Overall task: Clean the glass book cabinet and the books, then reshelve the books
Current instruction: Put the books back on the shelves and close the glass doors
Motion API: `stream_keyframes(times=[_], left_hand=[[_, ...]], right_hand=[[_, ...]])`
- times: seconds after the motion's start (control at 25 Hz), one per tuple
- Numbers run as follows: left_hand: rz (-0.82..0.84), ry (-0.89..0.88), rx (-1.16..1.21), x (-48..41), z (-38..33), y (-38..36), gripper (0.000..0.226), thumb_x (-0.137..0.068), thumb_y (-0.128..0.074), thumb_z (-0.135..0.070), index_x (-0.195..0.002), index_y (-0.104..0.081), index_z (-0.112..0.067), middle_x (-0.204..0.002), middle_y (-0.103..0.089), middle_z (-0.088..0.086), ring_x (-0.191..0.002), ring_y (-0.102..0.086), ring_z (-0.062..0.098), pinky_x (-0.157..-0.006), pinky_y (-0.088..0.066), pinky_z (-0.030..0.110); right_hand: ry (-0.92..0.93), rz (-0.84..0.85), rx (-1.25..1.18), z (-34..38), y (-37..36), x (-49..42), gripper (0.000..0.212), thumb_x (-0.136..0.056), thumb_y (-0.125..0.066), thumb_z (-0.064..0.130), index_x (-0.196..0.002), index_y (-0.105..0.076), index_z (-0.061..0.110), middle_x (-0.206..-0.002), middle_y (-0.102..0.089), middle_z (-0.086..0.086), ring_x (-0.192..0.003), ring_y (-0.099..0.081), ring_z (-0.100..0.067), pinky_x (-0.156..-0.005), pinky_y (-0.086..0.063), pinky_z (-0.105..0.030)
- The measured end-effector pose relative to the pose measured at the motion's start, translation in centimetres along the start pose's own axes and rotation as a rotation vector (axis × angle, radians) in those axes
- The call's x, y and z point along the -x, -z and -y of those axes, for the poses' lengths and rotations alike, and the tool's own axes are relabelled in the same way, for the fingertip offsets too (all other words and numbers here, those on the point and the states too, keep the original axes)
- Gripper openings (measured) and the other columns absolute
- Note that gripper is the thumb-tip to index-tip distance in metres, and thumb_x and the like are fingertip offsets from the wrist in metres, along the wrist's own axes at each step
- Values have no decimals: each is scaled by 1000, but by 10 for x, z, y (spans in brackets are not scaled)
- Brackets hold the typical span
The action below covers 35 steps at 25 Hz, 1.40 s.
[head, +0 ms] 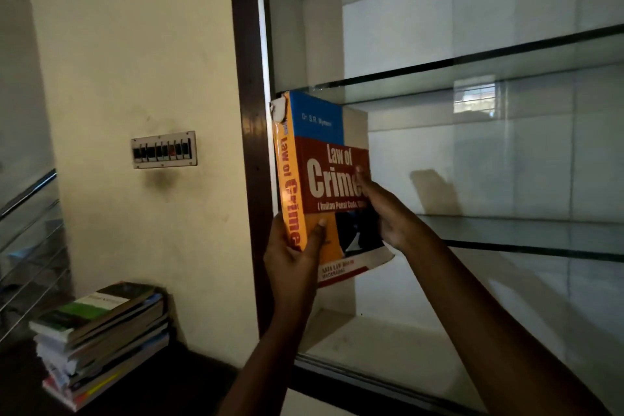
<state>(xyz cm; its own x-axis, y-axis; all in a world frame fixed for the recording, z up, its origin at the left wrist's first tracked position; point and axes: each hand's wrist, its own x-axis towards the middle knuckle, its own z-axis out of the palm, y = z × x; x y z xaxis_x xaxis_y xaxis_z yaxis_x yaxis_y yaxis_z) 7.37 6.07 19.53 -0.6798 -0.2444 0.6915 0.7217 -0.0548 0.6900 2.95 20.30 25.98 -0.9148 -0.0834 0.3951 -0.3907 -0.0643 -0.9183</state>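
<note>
Here, you hold one book (324, 179) upright in both hands at the left end of the cabinet (250, 118), just inside its dark wooden frame. Your left hand (293, 253) grips the low end of the orange spine, thumb pressed on the front cover. Your right hand (388, 216) grasps the cover's right edge, fingertips lying over the title, "Law of Crimes". The book's top corner – torn white at the spine – sits just beneath a glass shelf (472, 78), and the cover's lower right corner curls outward. Whether the book rests on any shelf cannot be told. The shelves behind it hold nothing. Well apart to the lower left, a stack of books (101, 341) leans on a dark worktop (162, 382), below a switch panel (163, 149) on the wall (135, 44).
</note>
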Motion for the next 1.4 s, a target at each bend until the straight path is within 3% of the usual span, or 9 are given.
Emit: stream_keyframes(times=[0.28, 0.44, 0.64, 0.76, 0.92, 1.08, 1.16, 1.28, 1.4], left_hand=[[191, 102, 59, -64, 4, -46, 34, -90, -46, -40, -122, -39, -35, -110, -57, -9, -93, -63, 11, -74, -55, 36], [159, 185, 142, -114, 19, -67, 42, -96, -42, -33, -135, -35, -17, -119, -58, 6, -95, -64, 18, -71, -54, 36], [74, 208, 243, -135, 51, -85, 39, -96, -44, -27, -133, -36, -19, -108, -60, -1, -86, -65, 12, -64, -53, 31], [1, 191, 224, -144, 78, -91, 37, -96, -46, -27, -131, -36, -24, -113, -59, -2, -98, -64, 18, -75, -55, 38], [-49, -25, -38, -142, 113, -95, 55, -83, -49, -57, -128, -36, -30, -128, -53, 3, -116, -56, 19, -92, -50, 46], [-169, -79, -210, -148, 119, -107, 60, -84, -42, -55, -135, -38, -23, -133, -49, 3, -122, -47, 17, -99, -44, 42], [-151, -153, -251, -144, 114, -100, 44, -89, -48, -41, -129, -42, -25, -129, -50, 0, -117, -48, 13, -95, -42, 29], [-134, -165, -352, -139, 109, -66, 30, -95, -49, -15, -125, -54, -16, -121, -58, 1, -109, -57, 14, -91, -51, 37], [-236, -201, -383, -133, 108, -25, 26, -95, -50, -13, -119, -59, -15, -110, -64, 1, -97, -61, 7, -81, -52, 21]], right_hand=[[63, -215, -35, 14, 46, -52, 46, -87, -57, 45, -117, -56, 10, -108, -67, -10, -95, -65, -22, -81, -53, -36], [68, -214, -13, 12, 63, -95, 45, -86, -61, 39, -118, -56, 7, -109, -67, -12, -94, -66, -23, -79, -54, -33], [60, -183, 31, -5, 74, -149, 39, -87, -60, 38, -113, -57, 9, -103, -69, -11, -89, -67, -20, -75, -54, -31], [44, -125, 103, -21, 69, -176, 36, -89, -55, 41, -109, -56, 12, -98, -68, -7, -84, -67, -17, -67, -53, -27], [-32, -222, 111, -61, 55, -205, 39, -91, -49, 46, -109, -58, 12, -105, -68, -11, -93, -66, -25, -86, -53, -43], [17, -393, 597, -68, 34, -204, 40, -96, -41, 40, -127, -49, 15, -131, -50, -13, -117, -50, -29, -102, -40, -45], [101, -353, 667, -72, 23, -175, 49, -93, -47, 39, -138, -38, 22, -140, -38, -10, -127, -39, -29, -104, -37, -43], [287, -213, 511, -79, 15, -127, 53, -90, -55, 35, -139, -38, 23, -142, -37, -3, -130, -39, -20, -103, -38, -35], [336, -67, 571, -88, 4, -112, 66, -84, -64, 36, -140, -32, 23, -141, -42, 0, -129, -41, -16, -104, -39, -35]])
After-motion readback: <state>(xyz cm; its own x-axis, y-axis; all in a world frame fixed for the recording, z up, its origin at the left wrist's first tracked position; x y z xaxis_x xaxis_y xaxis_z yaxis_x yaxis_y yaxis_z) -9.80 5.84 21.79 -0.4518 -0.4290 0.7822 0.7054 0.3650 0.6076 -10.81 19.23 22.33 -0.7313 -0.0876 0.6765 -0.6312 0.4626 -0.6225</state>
